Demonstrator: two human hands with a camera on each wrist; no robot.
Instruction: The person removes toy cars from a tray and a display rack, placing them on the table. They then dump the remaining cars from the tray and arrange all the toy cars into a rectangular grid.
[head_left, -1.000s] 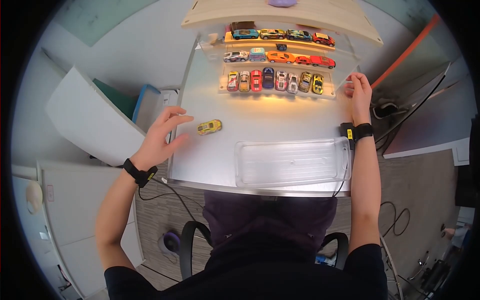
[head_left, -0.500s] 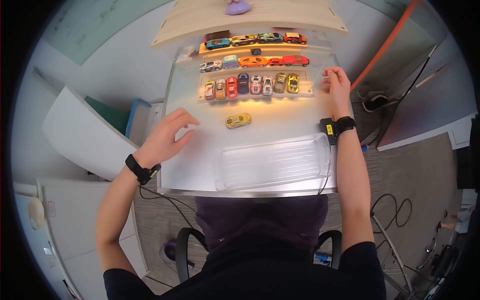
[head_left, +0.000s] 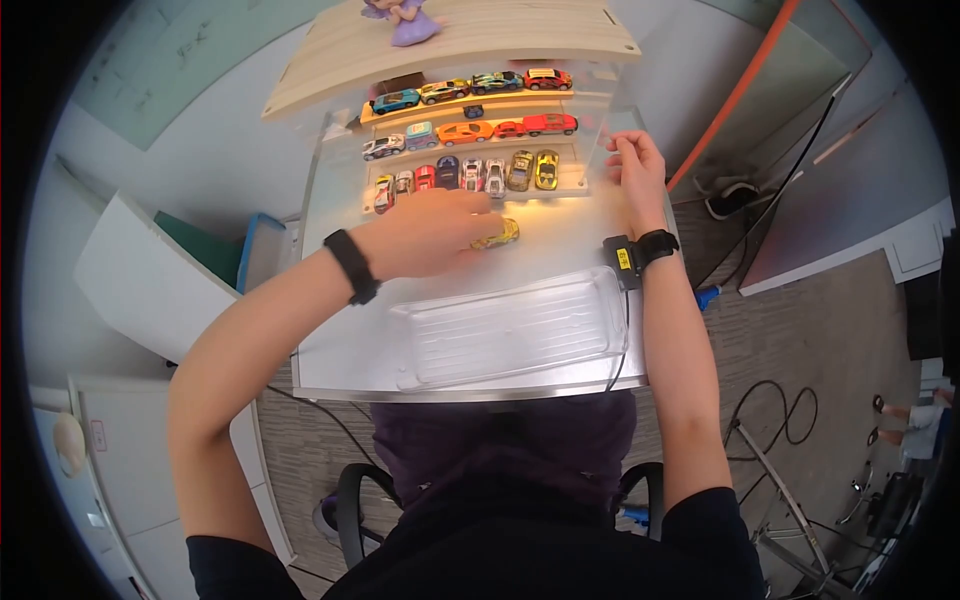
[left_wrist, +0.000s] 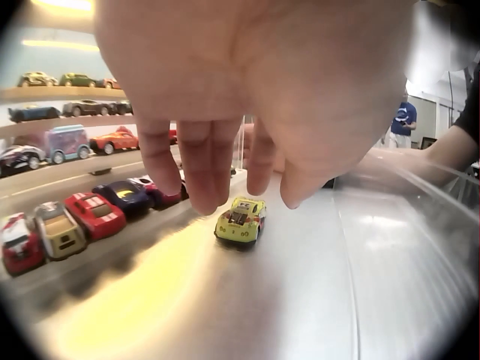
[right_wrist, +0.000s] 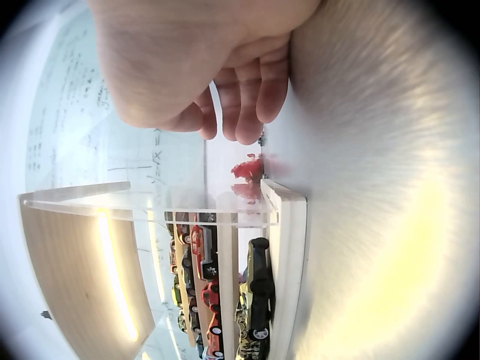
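Observation:
A yellow toy car (head_left: 497,234) is on the metal tabletop, just in front of the display stand. My left hand (head_left: 425,232) reaches over the table, its fingertips overlapping the car in the head view. In the left wrist view its fingers (left_wrist: 202,165) extend downward, with the yellow car (left_wrist: 240,222) showing below and between the fingertips and thumb. Beside the stand's right end, my right hand (head_left: 638,168) rests with loosely bent fingers. The right wrist view shows nothing in that hand (right_wrist: 217,67).
A lit, tiered display stand (head_left: 575,187) holds rows of toy cars under a wooden top (head_left: 480,42) bearing a purple figurine (head_left: 412,24). A clear plastic tray (head_left: 510,330) lies near the table's front edge. One cable runs down from the right wrist camera (head_left: 622,262).
The yellow car has moved right along the tabletop. My left hand has followed from the left side and now overlaps it. The right hand stays beside the stand while the head view shifts.

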